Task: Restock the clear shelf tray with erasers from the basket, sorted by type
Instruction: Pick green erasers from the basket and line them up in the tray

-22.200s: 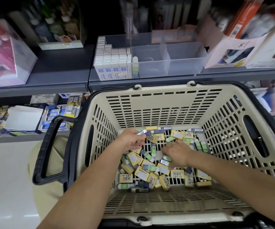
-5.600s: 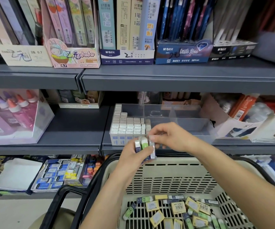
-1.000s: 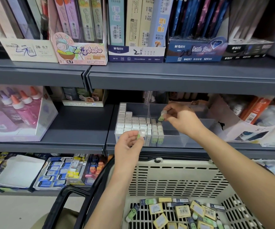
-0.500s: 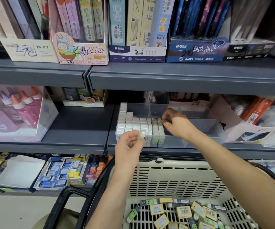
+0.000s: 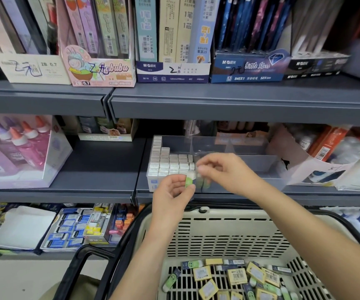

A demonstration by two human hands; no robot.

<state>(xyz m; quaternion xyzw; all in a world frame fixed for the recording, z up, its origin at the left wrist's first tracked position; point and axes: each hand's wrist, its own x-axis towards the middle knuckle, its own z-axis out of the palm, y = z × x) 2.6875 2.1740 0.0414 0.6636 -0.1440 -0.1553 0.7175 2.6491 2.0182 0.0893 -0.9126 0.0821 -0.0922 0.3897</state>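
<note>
Green-and-white sleeved eraser [image 5: 189,180]: pinched upright in your left hand [image 5: 171,192], thumb and curled fingers round it, just in front of the clear tray [image 5: 259,164]; probably staged there for hand-over. Right hand [image 5: 224,173]: fingers curled, tips drawn together at the eraser's white top; blur hides whether they grip anything. White erasers [image 5: 170,163]: stood on end in packed rows in the left compartment, so that types stay apart. Green ones [image 5: 205,184]: a few in the next compartment, partly hidden. Basket [image 5: 228,230]: below the shelf [image 5: 315,197], with mixed stock [image 5: 239,276] loose on its floor, within your reach.
</note>
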